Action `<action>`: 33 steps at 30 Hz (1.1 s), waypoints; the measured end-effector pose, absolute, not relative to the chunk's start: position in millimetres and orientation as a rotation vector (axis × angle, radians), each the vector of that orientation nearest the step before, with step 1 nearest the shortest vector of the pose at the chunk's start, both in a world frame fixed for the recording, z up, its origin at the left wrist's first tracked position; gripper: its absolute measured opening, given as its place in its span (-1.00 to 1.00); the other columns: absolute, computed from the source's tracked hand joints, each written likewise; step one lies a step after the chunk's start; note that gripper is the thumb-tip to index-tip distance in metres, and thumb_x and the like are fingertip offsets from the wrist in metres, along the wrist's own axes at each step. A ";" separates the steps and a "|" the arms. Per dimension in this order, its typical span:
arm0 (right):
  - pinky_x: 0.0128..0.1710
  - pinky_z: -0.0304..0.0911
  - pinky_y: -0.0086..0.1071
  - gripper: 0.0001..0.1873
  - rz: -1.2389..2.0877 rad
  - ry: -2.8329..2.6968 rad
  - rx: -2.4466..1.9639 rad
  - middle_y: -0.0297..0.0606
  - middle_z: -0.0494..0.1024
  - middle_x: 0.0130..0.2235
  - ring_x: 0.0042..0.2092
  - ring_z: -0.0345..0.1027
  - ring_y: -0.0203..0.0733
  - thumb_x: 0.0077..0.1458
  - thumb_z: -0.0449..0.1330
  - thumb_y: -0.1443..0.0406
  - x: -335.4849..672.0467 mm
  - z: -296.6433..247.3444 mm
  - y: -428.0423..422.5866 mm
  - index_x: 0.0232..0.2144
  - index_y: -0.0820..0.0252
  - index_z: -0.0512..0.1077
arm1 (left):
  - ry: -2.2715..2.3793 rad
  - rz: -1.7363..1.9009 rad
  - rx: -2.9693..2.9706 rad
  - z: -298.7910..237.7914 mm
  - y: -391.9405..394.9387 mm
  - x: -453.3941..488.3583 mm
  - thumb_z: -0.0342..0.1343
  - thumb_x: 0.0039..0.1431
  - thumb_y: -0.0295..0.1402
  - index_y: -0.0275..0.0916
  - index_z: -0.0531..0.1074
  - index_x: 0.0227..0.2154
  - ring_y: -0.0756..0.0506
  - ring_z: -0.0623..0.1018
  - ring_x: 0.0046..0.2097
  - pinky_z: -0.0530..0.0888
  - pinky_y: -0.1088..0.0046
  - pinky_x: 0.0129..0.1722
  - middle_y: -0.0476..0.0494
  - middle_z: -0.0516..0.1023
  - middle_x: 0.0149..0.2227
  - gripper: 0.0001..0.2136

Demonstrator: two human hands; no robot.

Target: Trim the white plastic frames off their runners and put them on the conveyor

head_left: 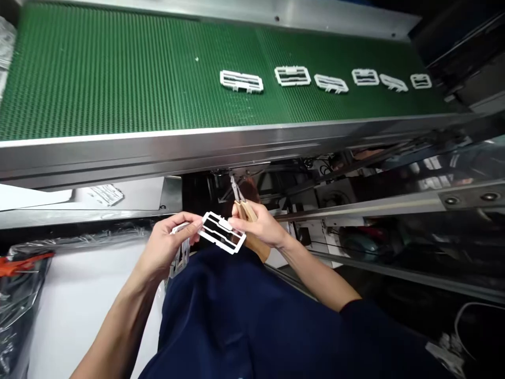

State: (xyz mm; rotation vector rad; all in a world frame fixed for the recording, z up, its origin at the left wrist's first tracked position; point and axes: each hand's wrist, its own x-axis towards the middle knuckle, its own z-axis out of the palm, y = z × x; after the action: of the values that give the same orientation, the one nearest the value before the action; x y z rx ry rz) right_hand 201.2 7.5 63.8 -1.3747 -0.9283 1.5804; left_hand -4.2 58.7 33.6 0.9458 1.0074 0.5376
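Navy shirt [236, 321], white frame [216, 232], lengthwise dipping right, tab [225, 224] seemingly forward

Light uneven: bright belt [118, 79], murky machinery [394, 207] to the right.
White frame [221, 235] washed pale, fine detail faint. Soft sheen along the metal rail [158, 150]; sharp glints on plastic wrap [19, 310], left. Navy shirt [236, 326] falls to near-black at lower right. Wide-lens stretch toward the edges, rail bowed slightly; machinery soft, hard to read.
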 end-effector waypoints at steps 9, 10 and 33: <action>-0.49 0.21 -0.44 -0.63 1.752 -0.687 -1.304 -0.32 0.45 -0.46 -0.47 0.35 -0.31 -0.06 0.29 0.12 210.7 49.7 7.6 -0.40 0.23 0.25 | 1.073 0.490 0.752 27.7 52.8 1.2 0.34 -0.13 -0.26 -0.31 0.49 -0.44 0.08 0.33 -0.55 0.24 0.69 -0.61 0.00 0.40 -0.59 -0.75; -0.49 0.21 -0.45 -0.64 1.751 -0.701 -1.301 -0.33 0.45 -0.46 -0.47 0.34 -0.32 -0.07 0.29 0.12 211.1 48.6 7.5 -0.41 0.23 0.24 | 1.076 0.493 0.743 27.4 52.6 1.6 0.34 -0.14 -0.26 -0.31 0.49 -0.44 0.08 0.33 -0.55 0.25 0.68 -0.60 0.00 0.41 -0.59 -0.75; -0.38 0.24 -0.43 -0.62 1.708 -0.950 -1.349 -0.41 0.37 -0.43 -0.44 0.29 -0.37 -0.17 0.34 0.23 214.3 28.1 0.1 -0.35 0.21 0.26 | 0.939 0.612 1.270 17.3 58.3 4.2 0.14 0.12 -0.28 -0.25 0.37 -0.49 -0.11 0.43 -0.23 0.34 0.44 -0.27 -0.15 0.48 -0.19 -0.83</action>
State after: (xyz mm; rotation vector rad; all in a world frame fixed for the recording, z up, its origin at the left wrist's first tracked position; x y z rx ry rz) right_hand 214.3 0.1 28.1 -1.3490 -0.9499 1.7076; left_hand 4.2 58.3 17.3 1.2695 0.9389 0.6119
